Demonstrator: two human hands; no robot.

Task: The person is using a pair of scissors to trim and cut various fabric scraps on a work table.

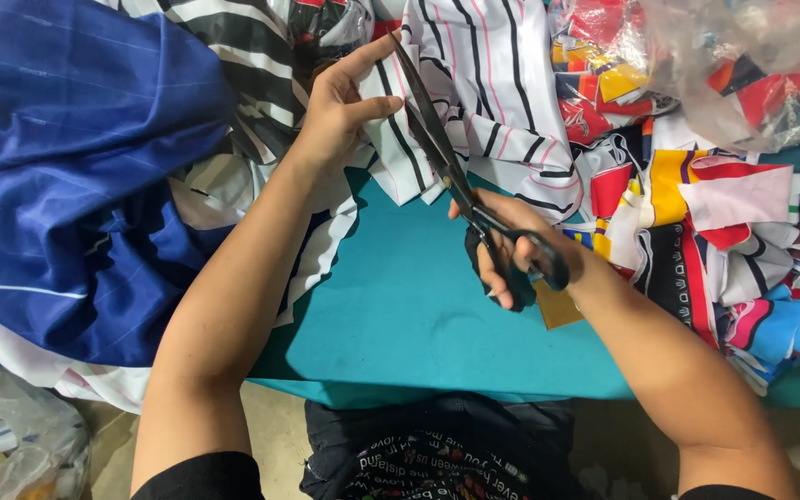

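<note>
A teal surface (400, 315) is carrying everything here, and the places below are being told from it. Along its far-left edge a big heap of blue cloth (57, 167) with thin pale lines is lying bunched and spilling over the near side. At its far-right corner a clear plastic bag (743, 65) is sitting, crumpled, with red and dark scraps showing through it. Below that bag, along the right edge of the teal surface, a pile of small scraps (724, 231) in red, yellow, pink, black and blue is spreading out.

At the far middle of the surface the striped white fabric (483, 102) is lying in folds, white with black and pink lines, its lower edge resting on the teal. The left hand (340, 111) is gripping this fabric at its left edge, thumb and fingers (372, 57) pinching a fold and holding it taut. The black scissors (456, 176) are slanting from the middle of the surface up into the fabric, blades close together with the cloth between them. The right hand (511, 255) is holding the scissors, fingers threaded through the black loops and curled narrow around them.

Just beside the right hand, on the bare teal, a small tan cardboard piece (557, 306) is lying flat.
</note>
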